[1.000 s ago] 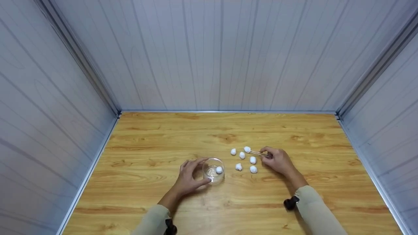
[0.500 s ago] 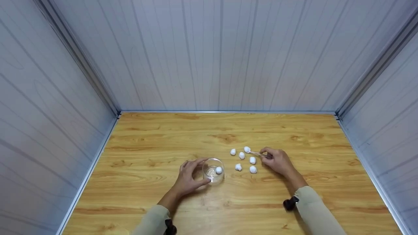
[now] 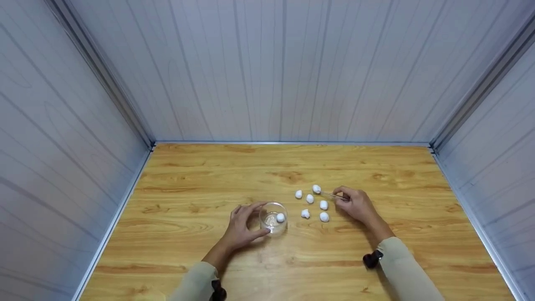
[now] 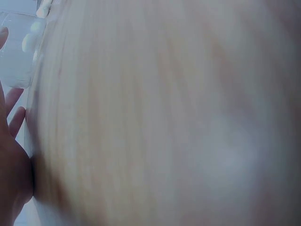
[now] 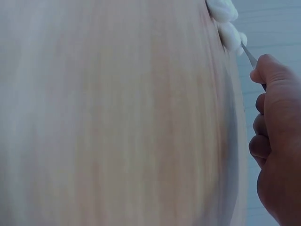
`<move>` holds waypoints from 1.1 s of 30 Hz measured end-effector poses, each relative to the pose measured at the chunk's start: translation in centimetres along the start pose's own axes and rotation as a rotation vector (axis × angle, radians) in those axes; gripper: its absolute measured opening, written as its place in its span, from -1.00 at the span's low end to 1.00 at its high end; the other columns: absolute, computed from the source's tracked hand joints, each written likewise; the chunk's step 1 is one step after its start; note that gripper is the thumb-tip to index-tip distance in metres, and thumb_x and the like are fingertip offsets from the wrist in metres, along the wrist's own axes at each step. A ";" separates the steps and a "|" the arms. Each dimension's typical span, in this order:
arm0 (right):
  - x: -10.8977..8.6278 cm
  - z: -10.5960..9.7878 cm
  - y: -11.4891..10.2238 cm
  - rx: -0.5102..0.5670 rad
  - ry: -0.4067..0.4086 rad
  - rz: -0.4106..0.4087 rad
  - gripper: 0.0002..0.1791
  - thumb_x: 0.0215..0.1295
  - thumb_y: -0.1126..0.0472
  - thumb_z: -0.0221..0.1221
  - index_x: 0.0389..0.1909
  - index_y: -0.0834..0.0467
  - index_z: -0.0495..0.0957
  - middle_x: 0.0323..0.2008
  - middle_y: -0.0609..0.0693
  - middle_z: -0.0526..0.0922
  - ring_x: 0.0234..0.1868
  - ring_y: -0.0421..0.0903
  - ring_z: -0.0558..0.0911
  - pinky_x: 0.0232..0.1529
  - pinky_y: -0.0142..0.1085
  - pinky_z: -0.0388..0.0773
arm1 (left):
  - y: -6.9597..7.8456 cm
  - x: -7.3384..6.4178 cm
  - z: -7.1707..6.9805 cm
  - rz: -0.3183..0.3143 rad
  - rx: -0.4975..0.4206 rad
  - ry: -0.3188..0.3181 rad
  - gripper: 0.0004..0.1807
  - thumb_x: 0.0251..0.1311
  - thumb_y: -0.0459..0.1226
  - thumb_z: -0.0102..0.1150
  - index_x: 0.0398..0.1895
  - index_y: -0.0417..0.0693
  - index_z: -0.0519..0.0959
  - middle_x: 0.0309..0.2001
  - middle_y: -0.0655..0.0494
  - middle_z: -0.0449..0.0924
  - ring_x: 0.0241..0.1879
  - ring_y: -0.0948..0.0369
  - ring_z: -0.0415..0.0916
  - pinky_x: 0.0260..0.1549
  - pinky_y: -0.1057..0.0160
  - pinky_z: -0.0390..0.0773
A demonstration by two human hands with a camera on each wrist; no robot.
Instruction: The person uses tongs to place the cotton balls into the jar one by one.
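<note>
In the head view my left hand [image 3: 243, 228] holds a clear glass cup [image 3: 273, 230] by its left side, thumb in front and fingers behind. One cotton ball [image 3: 280, 217] lies in the cup. My right hand [image 3: 355, 205] pinches a pair of thin metal tweezers [image 3: 335, 195] between thumb and fingers. The tweezer tips meet the farthest cotton ball [image 3: 316, 189], right of the cup. In the right wrist view the tweezers [image 5: 249, 56] stick out beyond the thumb, and the tips are partly hidden by white balls. The left wrist view shows the cup [image 4: 16, 52] at its edge.
Several more cotton balls lie loose between the cup and the right hand, among them one cotton ball [image 3: 298, 194] at the left and another cotton ball [image 3: 324, 217] nearest me. Pale panel walls [image 3: 267, 83] enclose the wooden table [image 3: 200, 175] on the left, back and right.
The cotton ball at the tweezer tips has shifted slightly away from me, and the right hand has risen or moved a little with it. The left hand and cup stay put.
</note>
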State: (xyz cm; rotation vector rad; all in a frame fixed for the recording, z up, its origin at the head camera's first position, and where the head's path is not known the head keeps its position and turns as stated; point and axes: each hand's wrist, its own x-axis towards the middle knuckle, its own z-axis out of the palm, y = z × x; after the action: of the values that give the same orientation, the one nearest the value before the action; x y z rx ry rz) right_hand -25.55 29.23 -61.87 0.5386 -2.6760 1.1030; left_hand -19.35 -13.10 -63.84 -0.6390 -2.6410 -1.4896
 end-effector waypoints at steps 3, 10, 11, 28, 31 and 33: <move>0.2 -0.1 0.0 0.007 0.016 -0.006 -0.85 0.37 0.39 0.40 -0.11 0.13 0.80 -0.59 -0.21 0.38 -0.54 -0.44 0.18 -0.39 -0.39 0.22 | 0.1 0.0 0.0 0.001 -0.007 -0.004 -0.13 0.19 0.03 0.67 0.59 0.25 0.55 0.30 0.03 0.81 0.37 -0.11 0.62 0.64 -0.60 -0.03; 0.5 -0.5 -0.4 0.012 0.045 -0.044 -0.83 0.36 0.43 0.39 -0.10 0.16 0.81 -0.59 -0.13 0.48 -0.54 -0.42 0.25 -0.43 -0.39 0.24 | 0.1 0.1 -0.1 0.004 -0.004 0.000 -0.12 0.17 0.02 0.69 0.58 0.23 0.55 0.29 0.03 0.82 0.37 -0.10 0.62 0.64 -0.57 -0.02; 0.6 -0.6 -0.5 0.011 0.046 -0.043 -0.82 0.36 0.43 0.39 -0.10 0.16 0.81 -0.59 -0.12 0.50 -0.54 -0.42 0.26 -0.43 -0.39 0.25 | 0.1 0.2 -0.1 0.005 -0.002 0.002 -0.12 0.17 0.03 0.69 0.58 0.23 0.55 0.29 0.03 0.82 0.37 -0.09 0.62 0.64 -0.57 -0.01; 0.8 -1.1 -1.0 0.049 0.054 -0.040 -0.82 0.32 0.46 0.39 -0.11 0.20 0.80 -0.57 -0.16 0.48 -0.52 -0.41 0.31 -0.41 -0.40 0.30 | -0.1 0.1 0.0 0.031 0.013 0.017 -0.12 0.16 0.01 0.68 0.58 0.20 0.55 0.28 -0.01 0.82 0.33 -0.09 0.66 0.58 -0.62 0.03; 0.7 -1.1 -1.1 0.057 0.051 -0.028 -0.80 0.33 0.46 0.39 -0.10 0.19 0.81 -0.57 -0.16 0.48 -0.52 -0.41 0.30 -0.42 -0.41 0.28 | 0.0 0.0 0.0 0.024 0.003 0.012 -0.13 0.17 0.01 0.68 0.58 0.20 0.55 0.28 -0.02 0.82 0.34 -0.10 0.65 0.61 -0.61 0.00; 0.7 -1.1 -1.3 0.064 0.052 -0.022 -0.80 0.34 0.46 0.39 -0.09 0.18 0.81 -0.56 -0.16 0.48 -0.52 -0.41 0.30 -0.42 -0.41 0.28 | 0.0 0.0 0.0 0.016 0.000 0.007 -0.13 0.17 0.02 0.67 0.57 0.21 0.56 0.28 -0.02 0.82 0.35 -0.10 0.65 0.62 -0.60 -0.01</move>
State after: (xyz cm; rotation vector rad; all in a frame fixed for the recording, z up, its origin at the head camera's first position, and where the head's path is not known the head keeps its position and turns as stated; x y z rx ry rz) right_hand -25.63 29.03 -60.05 0.5423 -2.5920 1.1839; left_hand -19.36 -13.13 -63.85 -0.6530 -2.6243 -1.4853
